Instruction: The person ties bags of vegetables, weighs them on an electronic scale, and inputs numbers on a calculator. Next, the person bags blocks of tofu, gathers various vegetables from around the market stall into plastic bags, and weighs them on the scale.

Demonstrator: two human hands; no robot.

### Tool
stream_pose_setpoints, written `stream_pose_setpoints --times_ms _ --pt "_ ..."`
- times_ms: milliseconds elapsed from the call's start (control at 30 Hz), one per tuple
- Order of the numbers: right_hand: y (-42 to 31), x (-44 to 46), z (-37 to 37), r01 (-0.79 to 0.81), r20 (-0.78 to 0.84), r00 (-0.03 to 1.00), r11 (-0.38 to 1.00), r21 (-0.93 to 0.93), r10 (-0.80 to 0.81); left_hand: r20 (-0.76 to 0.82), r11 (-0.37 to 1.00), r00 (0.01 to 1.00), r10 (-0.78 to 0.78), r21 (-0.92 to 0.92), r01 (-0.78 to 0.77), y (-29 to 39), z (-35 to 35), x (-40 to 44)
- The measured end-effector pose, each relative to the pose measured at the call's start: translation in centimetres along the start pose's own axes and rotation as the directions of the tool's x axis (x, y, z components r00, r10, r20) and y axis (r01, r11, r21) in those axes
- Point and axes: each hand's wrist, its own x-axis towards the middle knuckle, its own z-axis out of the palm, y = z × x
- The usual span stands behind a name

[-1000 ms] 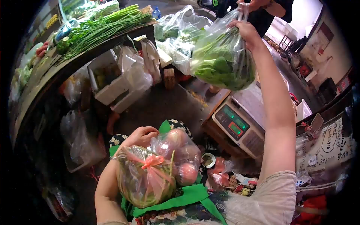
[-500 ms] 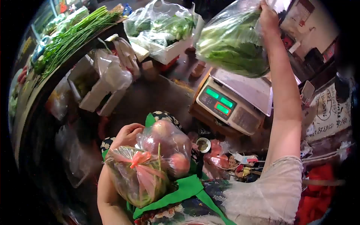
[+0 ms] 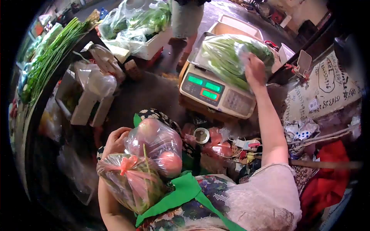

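Note:
A clear plastic bag of long leafy greens (image 3: 227,57) lies on the pan of a digital scale (image 3: 216,90). My right hand (image 3: 255,71) is closed round the gathered top of that bag. On my lap, a clear bag of round reddish fruit (image 3: 152,142), tomato-like, sits against my left hand (image 3: 116,141). The left fingers are curled, their tips partly hidden behind this bag, so what they hold is unclear. Over my left forearm rests another bag of thin green pods or beans (image 3: 133,184), knotted with a pinkish-red tie.
Long green stalks (image 3: 58,57) cover a stall at the left. White foam boxes (image 3: 83,102) and a box of bagged greens (image 3: 142,29) stand ahead. A person's legs (image 3: 187,23) are behind it. A small cup (image 3: 201,135) and a handwritten board (image 3: 323,88) lie right.
My right hand has lowered the bag of leafy greens from above onto the scale pan. The view has shifted, and a person's legs have appeared at the top. The lap bags remain by my left hand.

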Motion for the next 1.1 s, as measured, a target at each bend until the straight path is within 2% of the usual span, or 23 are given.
stream_pose_setpoints --times_ms 33,133,167,200,267,300,333,400,533,700,800,867,967,1000,1033,1100 --pt "-0.7 0.1 0.7 -0.023 -0.005 1.000 0.996 -0.083 0.023 0.001 1.000 1.000 -0.009 -0.014 0.009 0.0 0.1 0.1" --pt "-2.5 1.1 3.3 -0.050 -0.002 0.999 0.993 -0.104 0.050 -0.026 1.000 0.999 -0.023 0.003 0.023 1.7 1.3 -0.8" --pt "-3.0 1.5 4.4 -0.017 -0.069 0.998 0.998 -0.060 0.013 -0.058 1.000 0.998 -0.022 0.019 0.023 2.0 1.5 -1.2" --pt "-3.3 1.7 5.1 0.021 -0.136 0.990 1.000 -0.018 -0.023 -0.001 0.994 1.000 -0.027 -0.105 0.027 1.4 1.1 -0.6" --pt "-2.6 1.9 5.5 0.038 -0.131 0.991 0.999 0.038 -0.033 -0.062 0.999 0.998 0.008 -0.044 -0.010 0.8 1.1 -0.9" --pt "-2.7 1.7 4.9 0.053 -0.127 0.991 0.996 0.072 -0.044 -0.115 0.999 0.992 0.043 0.011 -0.042 0.9 1.4 -1.2" --pt "-2.8 1.5 4.3 0.068 -0.123 0.991 0.992 0.107 -0.054 -0.051 0.998 0.997 0.059 -0.005 -0.059 0.0 0.7 -0.6" --pt "-3.6 0.9 2.2 0.082 -0.138 0.989 0.974 0.212 -0.054 -0.082 0.999 0.996 0.046 -0.014 -0.048 0.2 0.9 -0.7" --pt "-7.2 -1.4 -3.6 0.136 -0.289 0.953 0.981 0.139 -0.091 -0.070 0.999 0.997 0.036 -0.018 -0.038 -0.4 0.5 -0.4" --pt "-8.6 -7.4 -6.1 0.090 -0.350 0.937 0.982 0.165 -0.027 -0.039 0.996 0.999 0.025 -0.085 -0.028 -0.9 0.6 -0.2" --pt "-7.2 -12.9 -4.4 -0.116 -0.259 0.943 0.936 0.333 0.209 -0.027 0.988 0.999 0.021 -0.150 -0.025 0.0 1.0 -0.8" --pt "-6.7 -16.0 -3.7 -0.166 -0.132 0.965 0.915 0.369 0.228 -0.029 0.985 0.999 0.030 -0.171 -0.035 -0.5 1.0 -0.8" --pt "-7.0 -18.9 -3.2 -0.267 0.116 0.962 0.937 0.226 0.246 -0.061 0.987 0.997 0.039 -0.155 -0.048 -0.7 0.8 -0.7" --pt "-6.8 -19.3 -2.7 -0.157 0.057 0.987 0.973 0.166 0.150 -0.054 0.989 0.998 0.035 -0.141 -0.042 -1.0 0.6 -0.5" --pt "-6.6 -19.7 -2.5 -0.160 0.058 0.987 0.973 0.165 0.153 -0.046 0.991 0.998 0.031 -0.128 -0.037 -1.2 0.5 -0.4" --pt "-6.6 -19.9 -2.2 -0.177 0.166 0.972 0.983 0.049 0.167 -0.040 0.988 0.999 0.033 -0.148 -0.038 -1.1 0.7 -0.5"
